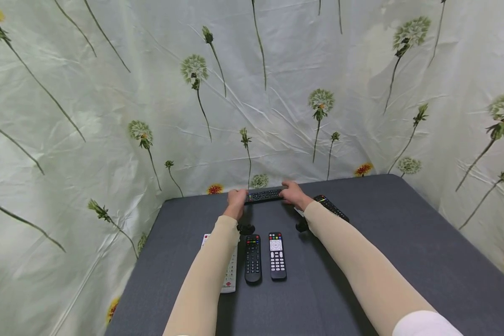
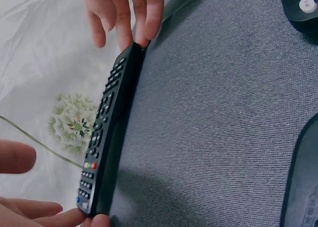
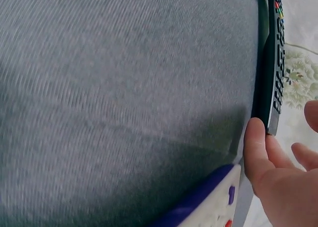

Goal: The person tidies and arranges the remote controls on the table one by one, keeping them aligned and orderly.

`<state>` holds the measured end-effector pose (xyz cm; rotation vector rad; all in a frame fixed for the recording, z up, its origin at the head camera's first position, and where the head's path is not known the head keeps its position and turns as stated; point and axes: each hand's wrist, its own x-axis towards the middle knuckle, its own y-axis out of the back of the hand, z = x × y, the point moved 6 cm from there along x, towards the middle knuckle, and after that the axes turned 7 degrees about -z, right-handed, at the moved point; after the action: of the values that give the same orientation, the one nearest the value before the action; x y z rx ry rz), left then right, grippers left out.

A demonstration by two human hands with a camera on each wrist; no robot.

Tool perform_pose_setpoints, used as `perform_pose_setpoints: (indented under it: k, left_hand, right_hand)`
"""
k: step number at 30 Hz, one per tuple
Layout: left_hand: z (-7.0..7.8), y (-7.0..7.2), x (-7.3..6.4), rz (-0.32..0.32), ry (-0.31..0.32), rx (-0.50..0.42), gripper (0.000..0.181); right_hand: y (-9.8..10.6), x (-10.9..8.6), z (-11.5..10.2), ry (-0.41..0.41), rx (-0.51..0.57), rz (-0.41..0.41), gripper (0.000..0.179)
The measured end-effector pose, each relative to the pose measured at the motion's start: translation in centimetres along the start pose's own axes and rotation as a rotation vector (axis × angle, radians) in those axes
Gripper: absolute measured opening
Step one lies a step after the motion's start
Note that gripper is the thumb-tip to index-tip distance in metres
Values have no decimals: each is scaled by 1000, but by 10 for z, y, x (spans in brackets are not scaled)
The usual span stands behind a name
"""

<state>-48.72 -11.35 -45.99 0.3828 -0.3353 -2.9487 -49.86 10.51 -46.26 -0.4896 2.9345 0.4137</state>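
A long black remote control [image 1: 264,195] lies crosswise at the far edge of the grey table, buttons up. My left hand [image 1: 237,200] is at its left end, fingertips touching that end. In the left wrist view the left thumb [image 2: 17,157] stands away from the remote. At the opposite end is my right hand [image 1: 293,193], its extended fingertips against the remote's tip, as the right wrist view shows. There the right thumb and other fingers stay apart from the casing. A white and purple remote [image 3: 211,199] lies close to the right hand.
Nearer on the table [image 1: 386,224], a black remote [image 1: 253,259] and a dark remote with white buttons [image 1: 277,256] lie side by side. My left forearm partly covers a white remote [image 1: 230,277]. Another black remote [image 1: 332,207] lies beyond the right forearm. Flowered fabric [image 1: 277,116] hangs behind.
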Motion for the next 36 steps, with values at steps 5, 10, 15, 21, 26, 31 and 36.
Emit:
perform_pose_setpoints:
  k: [5, 10, 15, 21, 26, 31, 36]
  left_hand:
    - [0, 3, -1, 83, 2, 26, 17]
    - [1, 5, -1, 125, -11, 10, 33]
    - [8, 8, -8, 160, -70, -8, 23]
    - [11, 11, -15, 151, -94, -94, 49]
    - [10, 12, -18, 150, -76, -194, 50]
    - [13, 9, -22, 146, -89, -272, 56]
    - [21, 3, -29, 54, -151, -385, 51]
  right_hand:
    - [-1, 3, -1, -30, 110, 18, 67]
    - [1, -1, -8, -41, 135, 42, 64]
    - [10, -10, -17, -19, 96, 77, 53]
    - [19, -21, -25, 10, 65, 82, 42]
    - [21, -30, -26, 22, 128, 9, 42]
    - [24, -44, -22, -8, 144, -74, 44]
    - [26, -63, -19, -28, 149, -157, 48]
